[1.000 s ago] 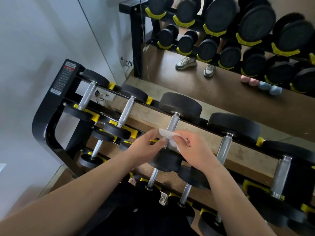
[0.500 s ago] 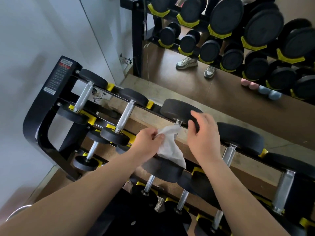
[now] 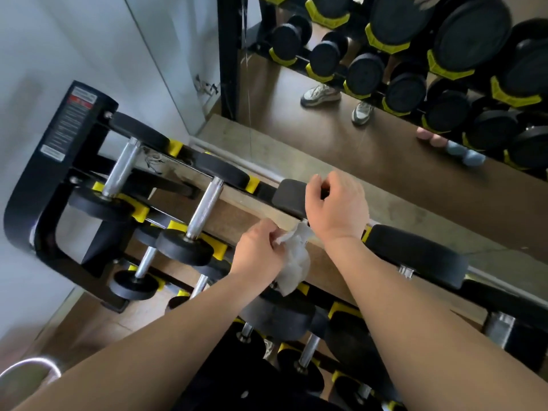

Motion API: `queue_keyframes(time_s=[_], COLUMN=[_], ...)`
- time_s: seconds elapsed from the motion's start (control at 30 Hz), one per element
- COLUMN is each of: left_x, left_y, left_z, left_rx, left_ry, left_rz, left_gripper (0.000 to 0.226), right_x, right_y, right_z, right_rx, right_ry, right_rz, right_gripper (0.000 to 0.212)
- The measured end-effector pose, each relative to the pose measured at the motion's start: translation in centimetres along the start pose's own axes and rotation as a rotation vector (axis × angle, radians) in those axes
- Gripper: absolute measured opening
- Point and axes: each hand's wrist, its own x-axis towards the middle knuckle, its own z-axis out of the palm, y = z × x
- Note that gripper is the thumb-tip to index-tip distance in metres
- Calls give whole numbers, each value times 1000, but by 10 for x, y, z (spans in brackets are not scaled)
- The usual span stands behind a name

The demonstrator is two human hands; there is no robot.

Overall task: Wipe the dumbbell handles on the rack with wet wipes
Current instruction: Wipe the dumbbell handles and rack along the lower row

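Left hand (image 3: 261, 250) pinches crumpled wet wipe (image 3: 296, 258) above rack (image 3: 44, 188) front edge; right hand (image 3: 336, 203) curls fingers over dumbbell head (image 3: 287, 194), both forearms extended.

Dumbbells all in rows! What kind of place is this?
Probably a gym's weights corner: a rack holding dumbbells with steel handles, and a wall mirror reflecting more of them.

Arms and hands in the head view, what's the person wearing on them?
Nothing visible: both forearms are bare with no sleeves in view, and the left hand and right hand show no gloves, rings, watch or wristband.
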Motion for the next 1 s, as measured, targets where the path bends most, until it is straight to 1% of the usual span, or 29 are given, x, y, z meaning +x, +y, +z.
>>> queue_keyframes(time_s=[0.1,0.17,0.23,0.27,0.3,0.33,0.37,0.43,0.5,0.57,0.63,0.77,0.83,0.9,1.0], left_x=[-1,-7,-14,-16,-15,-11,-7,2,7,9,11,20,25,26,15], left_y=[9,17,23,23,25,24,25,29,31,29,25,13,6,2,-2], left_z=[3,9,22,29,36,43,47,52,53,49,41,32,31,29,22], left_rx=[22,32,123,208,304,370,387,348,382,482,532,604,566,475,269], left_ry=[-13,-70,-255,-325,-375,-402,-421,-405,-358,-367,-409,-323,-281,-270,-276], left_rz=[-2,36,78,95,103,89,24,-114,-125,-69,-27,127,149,141,131], left_gripper=[17,28,56,71,80,86,92,99,87,74,66,53,49,49,64], right_x=[0,0,-1,-1,-1,-2,-3,-3,-4,-5,-4,-5,-5,-5,-5], right_y=[4,5,4,4,4,5,6,7,7,7,7,7,8,7,7], right_z=[2,3,4,5,6,6,7,9,10,10,9,11,11,11,10], right_rx=[-27,-51,-66,-70,-74,-78,-78,-75,-84,-93,-82,-72,-71,-68,-67], right_ry=[24,30,46,55,63,69,78,102,107,104,104,112,103,103,108], right_rz=[-40,-43,-34,-37,-42,-46,-51,-57,-65,-81,-89,-84,-76,-73,-75], right_gripper=[38,37,35,33,32,30,28,26,25,24,24,24,25,24,24])
